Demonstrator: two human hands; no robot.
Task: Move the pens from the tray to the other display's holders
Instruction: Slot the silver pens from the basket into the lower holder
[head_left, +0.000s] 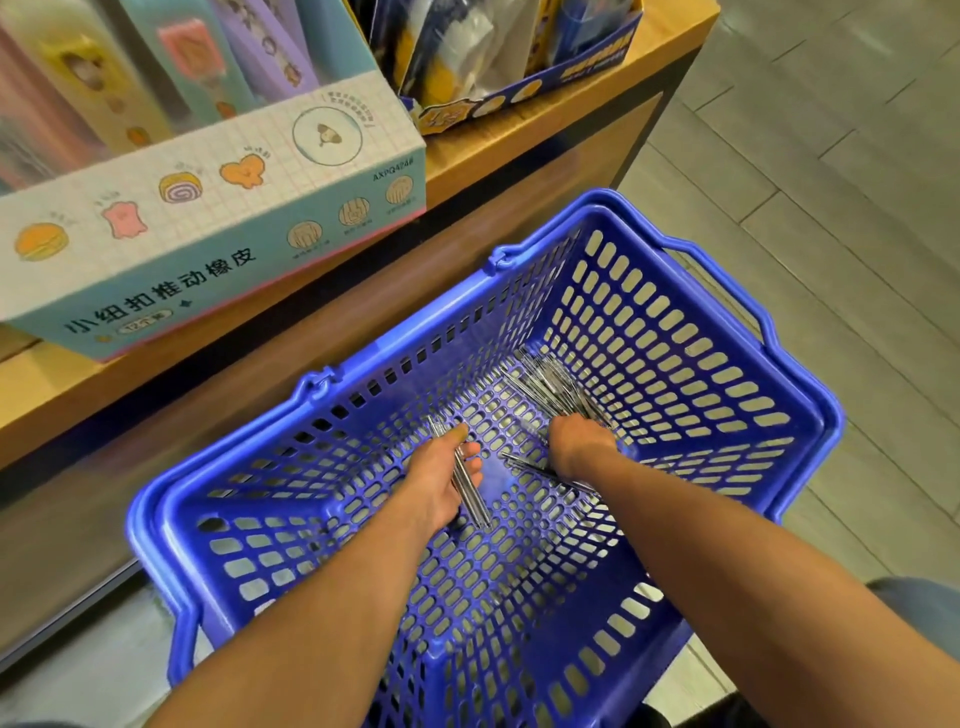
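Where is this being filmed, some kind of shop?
Most likely a stationery shop. A blue shopping basket holds loose pens, and a wooden shelf carries printed retail display boxes of packaged goods.

Stationery shop: shopping basket (810, 415), boxed goods (208, 218) on wood shelf (519, 156).

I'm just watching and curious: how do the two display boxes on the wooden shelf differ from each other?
The pastel box is pale blue and white with a grid pattern and cartoon pastries; the dark blue box is navy with yellow shapes. The pastel box sits nearer the blue basket; the dark blue box stands farther back, by the shelf's corner. The pastel box holds tall pink, yellow and purple packs; the other's goods look white and yellow. Both are open-topped cardboard displays.
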